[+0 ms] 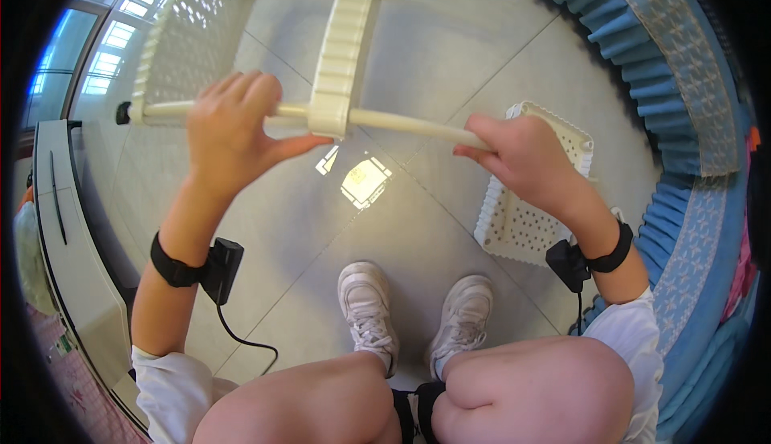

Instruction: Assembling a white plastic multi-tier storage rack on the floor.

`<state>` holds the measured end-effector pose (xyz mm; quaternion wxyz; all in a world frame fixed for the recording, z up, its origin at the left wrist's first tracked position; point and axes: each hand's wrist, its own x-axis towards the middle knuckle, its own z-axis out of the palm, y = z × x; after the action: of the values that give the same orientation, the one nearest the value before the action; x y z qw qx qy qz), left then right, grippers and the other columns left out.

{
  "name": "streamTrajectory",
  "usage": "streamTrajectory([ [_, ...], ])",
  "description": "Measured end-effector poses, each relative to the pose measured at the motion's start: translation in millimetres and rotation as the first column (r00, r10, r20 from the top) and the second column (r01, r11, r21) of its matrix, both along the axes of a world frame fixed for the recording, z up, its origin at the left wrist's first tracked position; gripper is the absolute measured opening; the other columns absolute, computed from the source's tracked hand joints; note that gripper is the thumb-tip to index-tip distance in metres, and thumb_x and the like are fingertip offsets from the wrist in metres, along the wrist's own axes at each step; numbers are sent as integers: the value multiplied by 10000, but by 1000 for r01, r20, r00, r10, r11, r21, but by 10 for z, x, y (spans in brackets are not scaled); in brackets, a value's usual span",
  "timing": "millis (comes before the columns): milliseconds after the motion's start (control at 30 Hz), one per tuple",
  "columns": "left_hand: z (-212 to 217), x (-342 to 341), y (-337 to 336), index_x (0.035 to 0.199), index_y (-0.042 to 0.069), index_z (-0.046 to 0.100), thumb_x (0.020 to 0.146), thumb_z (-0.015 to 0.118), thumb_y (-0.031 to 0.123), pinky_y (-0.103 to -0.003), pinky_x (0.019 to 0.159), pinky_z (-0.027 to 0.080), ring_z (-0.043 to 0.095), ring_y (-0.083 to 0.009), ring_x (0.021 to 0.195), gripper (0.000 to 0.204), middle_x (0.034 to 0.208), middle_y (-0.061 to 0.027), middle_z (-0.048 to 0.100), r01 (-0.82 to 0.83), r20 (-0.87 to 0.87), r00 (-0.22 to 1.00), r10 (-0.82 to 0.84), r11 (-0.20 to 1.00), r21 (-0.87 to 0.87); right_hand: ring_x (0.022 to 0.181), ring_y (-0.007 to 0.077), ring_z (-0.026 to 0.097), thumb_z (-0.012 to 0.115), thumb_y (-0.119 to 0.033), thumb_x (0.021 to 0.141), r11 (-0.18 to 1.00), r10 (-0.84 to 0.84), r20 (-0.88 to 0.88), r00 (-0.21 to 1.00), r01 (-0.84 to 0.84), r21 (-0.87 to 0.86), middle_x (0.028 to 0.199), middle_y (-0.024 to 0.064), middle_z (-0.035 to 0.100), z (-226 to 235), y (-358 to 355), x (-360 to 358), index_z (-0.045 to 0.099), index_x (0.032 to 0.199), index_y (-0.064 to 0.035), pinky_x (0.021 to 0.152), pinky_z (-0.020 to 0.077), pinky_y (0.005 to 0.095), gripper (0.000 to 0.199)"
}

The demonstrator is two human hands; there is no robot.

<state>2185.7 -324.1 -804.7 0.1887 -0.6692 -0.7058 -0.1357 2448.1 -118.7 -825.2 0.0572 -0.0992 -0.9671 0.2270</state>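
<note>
Both hands gripped the cream rod (401,123): left hand (229,135) beside two threaded shelves (345,50), right hand (526,163) above one loose shelf (530,211) still unmounted.

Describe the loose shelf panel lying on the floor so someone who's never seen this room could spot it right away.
Start at the grey tiled floor and look beside the blue ruffled bedding, just behind the right hand. There lies the cream perforated panel, flat on the tiles. Unlike the two similar panels threaded on the pole that both hands grip, it rests alone, attached to nothing.
</note>
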Motion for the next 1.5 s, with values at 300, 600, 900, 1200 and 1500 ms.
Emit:
streamTrajectory([
  [300, -637, 403, -423, 716, 104, 459, 682, 814, 570, -387, 537, 408, 533, -264, 596, 587, 646, -53, 498, 28, 272, 961, 45, 965, -259, 573, 291, 592, 643, -405, 942, 909, 143, 404, 904, 42, -414, 632, 111, 579, -308, -62, -36, 610, 873, -51, 539, 437, 414, 362],
  [600, -718, 382, -371, 679, 100, 517, 846, 670, 572, -395, 481, 407, 542, -275, 558, 523, 598, -55, 523, 83, 382, 921, 70, 926, -369, 586, 252, 591, 551, -504, 978, 795, 307, 395, 866, -5, -607, 597, 112, 541, -572, -84, 93, 617, 856, -33, 546, 439, 380, 491],
  [900, -567, 418, -215, 577, 90, 501, 869, 645, 564, -427, 486, 399, 538, -322, 534, 576, 539, -99, 500, 27, 419, 888, 189, 889, -458, 541, 233, 495, 706, -388, 832, 946, 88, -224, 970, -11, 324, 658, 65, 441, -640, -344, 297, 568, 783, -93, 489, 371, 350, 329],
  [1200, -614, 478, -257, 576, 96, 496, 858, 651, 575, -411, 472, 389, 530, -306, 514, 576, 527, -77, 493, 44, 388, 913, 128, 914, -403, 638, 300, 570, 659, -362, 912, 856, 43, 258, 965, 98, -508, 673, 95, 557, -434, -162, 323, 643, 890, -46, 575, 440, 371, 317],
  [1500, -701, 362, -337, 589, 84, 542, 865, 655, 558, -426, 480, 392, 524, -330, 516, 560, 537, -95, 504, 14, 436, 880, 187, 908, -418, 648, 289, 576, 706, -250, 903, 987, -14, -191, 982, 44, 156, 755, 84, 577, -569, -22, 717, 636, 884, -61, 608, 471, 392, 203],
])
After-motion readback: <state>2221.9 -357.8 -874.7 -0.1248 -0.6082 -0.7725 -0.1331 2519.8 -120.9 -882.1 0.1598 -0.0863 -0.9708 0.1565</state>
